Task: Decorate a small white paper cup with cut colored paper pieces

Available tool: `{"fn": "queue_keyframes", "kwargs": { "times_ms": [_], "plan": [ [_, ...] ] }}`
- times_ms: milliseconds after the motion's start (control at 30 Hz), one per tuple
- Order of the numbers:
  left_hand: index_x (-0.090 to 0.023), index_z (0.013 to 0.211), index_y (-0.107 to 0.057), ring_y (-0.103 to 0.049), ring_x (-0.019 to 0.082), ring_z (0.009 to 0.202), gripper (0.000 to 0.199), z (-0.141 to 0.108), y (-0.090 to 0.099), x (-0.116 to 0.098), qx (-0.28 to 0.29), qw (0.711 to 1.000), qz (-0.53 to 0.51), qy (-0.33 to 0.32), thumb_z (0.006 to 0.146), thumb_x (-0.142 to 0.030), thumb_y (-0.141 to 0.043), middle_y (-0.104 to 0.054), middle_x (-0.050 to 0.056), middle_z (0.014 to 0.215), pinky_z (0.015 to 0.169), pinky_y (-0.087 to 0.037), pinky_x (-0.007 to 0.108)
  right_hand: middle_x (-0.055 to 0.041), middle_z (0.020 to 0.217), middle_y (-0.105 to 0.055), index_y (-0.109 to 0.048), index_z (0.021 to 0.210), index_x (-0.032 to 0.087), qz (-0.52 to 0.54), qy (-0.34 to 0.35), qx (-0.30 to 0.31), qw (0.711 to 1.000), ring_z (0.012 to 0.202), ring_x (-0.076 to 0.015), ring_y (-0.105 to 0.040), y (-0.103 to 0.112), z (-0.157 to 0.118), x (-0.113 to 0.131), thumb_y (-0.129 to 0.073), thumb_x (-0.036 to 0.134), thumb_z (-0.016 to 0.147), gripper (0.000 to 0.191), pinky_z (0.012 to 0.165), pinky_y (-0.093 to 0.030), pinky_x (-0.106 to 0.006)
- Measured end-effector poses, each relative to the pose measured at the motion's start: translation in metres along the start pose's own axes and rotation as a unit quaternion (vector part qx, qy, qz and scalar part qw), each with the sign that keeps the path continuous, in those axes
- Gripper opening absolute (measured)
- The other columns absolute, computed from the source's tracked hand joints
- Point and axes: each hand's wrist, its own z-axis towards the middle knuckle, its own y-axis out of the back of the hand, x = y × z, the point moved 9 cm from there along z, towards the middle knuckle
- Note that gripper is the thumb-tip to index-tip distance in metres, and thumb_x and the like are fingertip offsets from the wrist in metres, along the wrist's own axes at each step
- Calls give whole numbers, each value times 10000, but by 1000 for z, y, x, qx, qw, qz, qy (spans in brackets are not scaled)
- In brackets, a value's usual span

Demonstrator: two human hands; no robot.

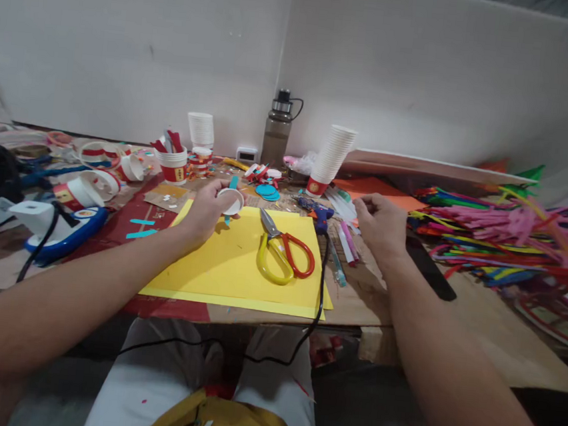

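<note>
My left hand [207, 213] is closed on a small white paper disc [231, 202] with blue paper strips sticking out above and below it. It hangs over the upper left of the yellow paper sheets [218, 267]. Scissors [281, 246] with one yellow and one red handle lie on those sheets, blades slightly apart. My right hand [379, 226] is above the table beside translucent sticks [342, 204], its fingers curled and pressed together; whether anything is between them is hidden. A blue glue gun [320, 215] lies between the hands, its black cord running off the front edge.
Stacked paper cups [337, 152], a water bottle [277, 132] and a cup of red pieces [171, 164] stand at the back. Blue discs [267, 192] lie mid-table. Pipe cleaners [484, 222] pile up at right, near a black phone [429, 267]. Cut cups [82, 190] lie left.
</note>
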Motion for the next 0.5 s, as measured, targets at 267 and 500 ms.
{"fn": "queue_keyframes", "kwargs": {
  "times_ms": [267,500],
  "plan": [
    [-153,882,-638,-617,166,700,243,-2,-1,-3,5,998,65,0,687,-293,-674,-689,68,845,509,-532,243,-62,665,-700,-708,779,171,-10,6,58,998,617,-186,-620,-15,-2,4,-572,300,807,190,590,-421,-278],
    [-166,877,-660,-622,171,692,223,-4,-6,1,39,995,91,-9,675,-262,-656,-690,58,830,495,-531,237,-74,664,-697,-723,744,185,-119,-7,133,984,627,-202,-606,-21,0,-13,-597,307,778,179,563,-390,-282]
  ]
}}
